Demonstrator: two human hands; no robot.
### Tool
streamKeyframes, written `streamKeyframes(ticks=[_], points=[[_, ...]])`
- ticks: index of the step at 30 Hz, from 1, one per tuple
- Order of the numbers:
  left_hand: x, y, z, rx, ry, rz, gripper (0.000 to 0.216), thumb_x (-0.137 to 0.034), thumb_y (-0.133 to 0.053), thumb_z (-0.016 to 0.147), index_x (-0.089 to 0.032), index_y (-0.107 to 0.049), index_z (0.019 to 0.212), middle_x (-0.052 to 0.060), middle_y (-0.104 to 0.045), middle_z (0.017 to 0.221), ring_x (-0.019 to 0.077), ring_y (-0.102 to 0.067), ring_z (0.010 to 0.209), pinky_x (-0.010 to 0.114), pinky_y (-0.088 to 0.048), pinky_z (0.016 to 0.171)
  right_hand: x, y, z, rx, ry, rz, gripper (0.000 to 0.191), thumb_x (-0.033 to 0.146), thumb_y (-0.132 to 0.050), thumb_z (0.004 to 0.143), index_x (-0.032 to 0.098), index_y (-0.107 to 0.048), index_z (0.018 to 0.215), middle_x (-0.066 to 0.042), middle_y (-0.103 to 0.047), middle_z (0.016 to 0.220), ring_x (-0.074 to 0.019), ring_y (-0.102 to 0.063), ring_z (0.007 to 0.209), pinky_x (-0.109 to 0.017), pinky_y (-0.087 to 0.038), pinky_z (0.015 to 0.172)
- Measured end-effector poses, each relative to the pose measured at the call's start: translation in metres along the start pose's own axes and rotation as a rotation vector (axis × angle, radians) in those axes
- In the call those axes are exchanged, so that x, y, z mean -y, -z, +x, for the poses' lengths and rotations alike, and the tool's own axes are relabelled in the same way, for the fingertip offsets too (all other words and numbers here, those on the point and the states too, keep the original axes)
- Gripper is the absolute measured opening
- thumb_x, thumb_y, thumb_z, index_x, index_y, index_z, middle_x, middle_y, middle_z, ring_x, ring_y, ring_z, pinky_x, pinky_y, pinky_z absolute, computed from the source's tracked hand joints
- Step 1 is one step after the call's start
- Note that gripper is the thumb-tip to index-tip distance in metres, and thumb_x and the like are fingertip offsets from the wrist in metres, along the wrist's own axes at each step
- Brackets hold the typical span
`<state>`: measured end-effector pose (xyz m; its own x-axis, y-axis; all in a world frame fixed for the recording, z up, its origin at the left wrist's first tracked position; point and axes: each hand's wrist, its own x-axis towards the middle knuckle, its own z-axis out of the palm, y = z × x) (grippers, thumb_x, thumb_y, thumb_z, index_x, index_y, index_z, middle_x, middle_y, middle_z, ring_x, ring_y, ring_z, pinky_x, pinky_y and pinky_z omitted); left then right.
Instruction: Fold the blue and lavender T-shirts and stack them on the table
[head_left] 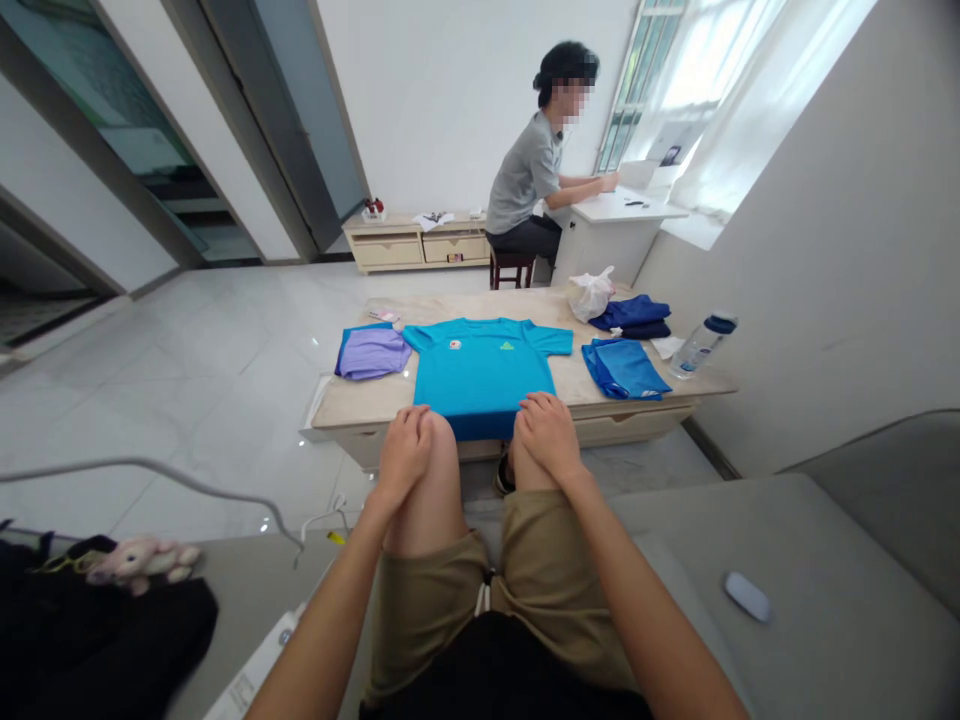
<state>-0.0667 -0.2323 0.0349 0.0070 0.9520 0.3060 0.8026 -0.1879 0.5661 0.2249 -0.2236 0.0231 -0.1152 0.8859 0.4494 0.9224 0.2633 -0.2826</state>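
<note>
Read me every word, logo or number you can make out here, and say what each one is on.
Nothing can be read clearly.
Red and white badge on the teal T-shirt: too small to read.
Green triangular logo on the same shirt: no legible words.
Water bottle: any markings too blurred to read.
Printed paper at lower left: lines too small to read.
</note>
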Motion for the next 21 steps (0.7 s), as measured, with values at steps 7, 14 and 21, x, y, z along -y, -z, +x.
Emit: streamKeyframes(ticks=[7,14,21], points=[[0.062,-0.007,0.009,0.002,0.081,-0.112,0.043,-0.039,-0.041,0.108,-0.021,-0.075,0.126,0.014,-0.075,0.135,0.0306,-0.068,0.131,0.054,-0.051,0.123,-0.031,0.000,-0.001,-0.059,-0.062,-0.074,0.027,0.025,-0.053,0.107,0.021,-0.079,0.112,-0.011,-0.078,0.131,-0.0280,-0.065,0.127,-0.042,-0.046,0.114],[0.090,0.012,0.004,0.033,0.133,-0.132,0.050,-0.046,-0.038,0.109,-0.021,-0.074,0.131,0.014,-0.073,0.144,0.0311,-0.065,0.139,0.053,-0.046,0.127,-0.025,0.012,0.006,0.017,-0.118,-0.117,0.029,0.026,-0.051,0.106,0.019,-0.079,0.113,-0.012,-0.077,0.131,-0.0289,-0.064,0.128,-0.042,-0.043,0.116],[0.088,0.028,-0.009,-0.004,0.184,-0.098,0.052,-0.041,-0.035,0.108,-0.017,-0.073,0.134,0.017,-0.071,0.149,0.0297,-0.064,0.143,0.049,-0.044,0.130,0.002,0.023,0.010,0.068,-0.119,-0.188,0.032,0.024,-0.051,0.104,0.016,-0.080,0.115,-0.016,-0.077,0.130,-0.0327,-0.061,0.126,-0.046,-0.040,0.115]])
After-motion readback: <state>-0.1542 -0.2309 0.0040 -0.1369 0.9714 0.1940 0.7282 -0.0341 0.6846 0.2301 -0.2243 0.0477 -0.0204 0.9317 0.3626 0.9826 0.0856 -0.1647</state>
